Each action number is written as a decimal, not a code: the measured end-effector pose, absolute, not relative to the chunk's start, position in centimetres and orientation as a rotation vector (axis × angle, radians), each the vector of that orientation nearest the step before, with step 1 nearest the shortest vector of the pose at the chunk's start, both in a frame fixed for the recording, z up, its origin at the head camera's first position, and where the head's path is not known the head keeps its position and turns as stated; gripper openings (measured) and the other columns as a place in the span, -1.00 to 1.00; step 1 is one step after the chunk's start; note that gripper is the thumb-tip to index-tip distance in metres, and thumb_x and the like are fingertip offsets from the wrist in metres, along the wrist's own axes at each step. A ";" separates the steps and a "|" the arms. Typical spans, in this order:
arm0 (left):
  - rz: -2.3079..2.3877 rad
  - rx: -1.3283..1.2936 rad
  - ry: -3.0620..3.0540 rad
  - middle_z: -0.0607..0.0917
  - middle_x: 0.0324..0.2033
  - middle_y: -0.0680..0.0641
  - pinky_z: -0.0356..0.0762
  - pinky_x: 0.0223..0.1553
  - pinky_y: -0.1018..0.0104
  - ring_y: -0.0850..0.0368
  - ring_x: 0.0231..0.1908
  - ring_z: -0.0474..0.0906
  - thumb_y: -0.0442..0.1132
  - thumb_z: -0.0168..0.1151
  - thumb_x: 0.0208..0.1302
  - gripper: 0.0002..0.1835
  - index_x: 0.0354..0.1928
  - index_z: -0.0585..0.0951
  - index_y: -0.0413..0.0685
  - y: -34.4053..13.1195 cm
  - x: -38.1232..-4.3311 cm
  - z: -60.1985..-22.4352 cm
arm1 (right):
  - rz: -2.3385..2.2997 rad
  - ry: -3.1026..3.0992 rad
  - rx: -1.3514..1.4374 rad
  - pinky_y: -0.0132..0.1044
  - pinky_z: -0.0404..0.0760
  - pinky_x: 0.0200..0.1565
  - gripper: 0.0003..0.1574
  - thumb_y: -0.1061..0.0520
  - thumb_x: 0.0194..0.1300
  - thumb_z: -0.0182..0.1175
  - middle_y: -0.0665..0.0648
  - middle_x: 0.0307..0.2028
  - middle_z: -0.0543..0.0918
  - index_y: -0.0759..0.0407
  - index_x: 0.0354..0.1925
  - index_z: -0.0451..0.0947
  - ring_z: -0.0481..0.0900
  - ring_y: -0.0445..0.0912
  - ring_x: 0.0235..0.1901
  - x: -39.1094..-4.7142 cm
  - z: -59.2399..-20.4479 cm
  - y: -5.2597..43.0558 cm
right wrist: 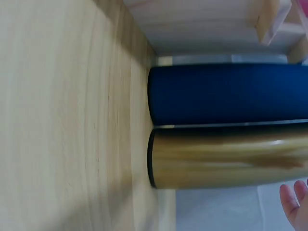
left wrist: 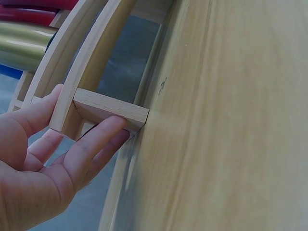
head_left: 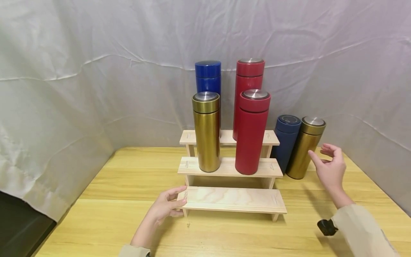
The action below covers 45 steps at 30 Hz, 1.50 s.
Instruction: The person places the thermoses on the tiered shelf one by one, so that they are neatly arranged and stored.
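Note:
A three-step wooden display stand stands on the table. At the left end of its lowest step, my left hand grips the board; the left wrist view shows the thumb at the board and fingers against its leg. My right hand hovers just right of a gold thermos, fingers loosely bent, apart from it. That thermos stands upright on the table beside a dark blue thermos; both also fill the right wrist view, where only fingertips show.
On the middle step stand another gold thermos and a red thermos. Behind them, the top step holds a bright blue thermos and a second red thermos. A pale curtain hangs behind the table.

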<state>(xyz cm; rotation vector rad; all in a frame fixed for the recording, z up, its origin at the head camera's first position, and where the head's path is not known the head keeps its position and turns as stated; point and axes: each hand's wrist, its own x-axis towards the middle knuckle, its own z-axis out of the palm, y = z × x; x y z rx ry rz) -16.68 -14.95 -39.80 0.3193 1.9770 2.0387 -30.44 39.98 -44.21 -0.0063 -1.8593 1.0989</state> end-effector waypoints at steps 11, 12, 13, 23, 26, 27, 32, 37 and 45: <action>2.040 0.315 1.969 -0.13 0.19 -0.61 0.53 -0.20 -0.04 -0.40 0.04 0.27 -0.40 0.13 0.18 -0.42 0.21 0.19 -0.42 -15.1 -16.4 -39.7 | 1.263 -1.975 -0.106 -0.57 0.41 -0.20 0.05 -0.02 -0.14 0.43 0.06 0.04 0.39 -0.12 0.26 0.10 0.34 -0.20 -0.03 -31.5 -42.8 39.6; 2.040 0.317 1.969 -0.13 0.19 -0.61 0.53 -0.20 -0.04 -0.40 0.04 0.27 -0.39 0.13 0.18 -0.42 0.21 0.19 -0.42 -15.1 -16.4 -39.7 | 1.259 -1.987 -0.112 -0.55 0.41 -0.18 0.07 -0.03 -0.14 0.43 0.07 0.05 0.39 -0.11 0.27 0.08 0.34 -0.20 -0.02 -31.7 -42.8 39.7; 2.040 0.316 1.968 -0.12 0.19 -0.61 0.53 -0.20 -0.04 -0.39 0.03 0.29 -0.39 0.14 0.17 -0.42 0.21 0.19 -0.42 -15.1 -16.4 -39.7 | 1.262 -1.993 -0.117 -0.52 0.40 -0.17 0.08 -0.03 -0.14 0.43 0.07 0.07 0.39 -0.12 0.28 0.06 0.34 -0.20 -0.01 -31.9 -42.9 39.7; 2.040 0.304 1.975 -0.09 0.18 -0.62 0.53 -0.20 -0.05 -0.28 -0.05 0.40 -0.38 0.16 0.15 -0.41 0.20 0.21 -0.42 -15.2 -16.6 -39.9 | 1.282 -2.053 -0.149 -0.32 0.42 -0.02 0.24 -0.10 -0.18 0.44 0.10 0.18 0.32 -0.23 0.33 -0.11 0.33 -0.08 0.04 -33.3 -43.3 40.0; 2.037 0.309 1.978 -0.08 0.18 -0.62 0.53 -0.20 -0.05 -0.32 -0.02 0.38 -0.38 0.17 0.15 -0.41 0.19 0.21 -0.42 -15.2 -16.6 -39.9 | 1.248 -2.080 -0.167 -0.28 0.43 -0.02 0.22 -0.13 -0.15 0.41 0.06 0.21 0.29 -0.30 0.32 -0.15 0.34 -0.05 0.01 -34.1 -44.1 40.4; 2.036 0.312 1.978 -0.08 0.18 -0.62 0.53 -0.20 -0.05 -0.35 -0.01 0.35 -0.38 0.16 0.15 -0.41 0.19 0.21 -0.42 -15.2 -16.6 -39.9 | 1.236 -2.086 -0.166 -0.27 0.43 -0.01 0.22 -0.14 -0.15 0.41 0.06 0.22 0.29 -0.32 0.32 -0.15 0.34 -0.04 0.01 -34.3 -44.3 40.5; 2.034 0.322 1.980 -0.09 0.18 -0.62 0.53 -0.19 -0.05 -0.44 0.07 0.21 -0.37 0.16 0.16 -0.41 0.20 0.21 -0.42 -15.1 -16.6 -39.8 | 1.231 -2.092 -0.157 -0.27 0.43 -0.02 0.19 -0.13 -0.13 0.40 0.04 0.20 0.31 -0.37 0.30 -0.14 0.36 -0.03 -0.01 -35.0 -44.7 40.9; 2.038 0.328 1.974 -0.08 0.18 -0.62 0.52 -0.19 -0.07 -0.35 0.01 0.34 -0.38 0.16 0.16 -0.41 0.20 0.20 -0.42 -15.1 -16.7 -39.9 | 1.229 -2.082 -0.150 -0.37 0.41 -0.10 0.08 -0.13 -0.14 0.40 0.06 0.07 0.41 -0.34 0.27 0.02 0.37 -0.10 -0.05 -35.3 -44.7 41.0; 2.036 0.347 1.970 -0.10 0.18 -0.62 0.52 -0.19 -0.07 -0.44 0.07 0.20 -0.37 0.15 0.17 -0.41 0.21 0.19 -0.42 -15.1 -16.8 -39.9 | 1.176 -2.086 -0.202 -0.34 0.43 -0.10 0.01 -0.21 -0.18 0.40 0.03 0.03 0.44 -0.35 0.22 0.13 0.40 -0.09 -0.07 -35.7 -45.2 41.4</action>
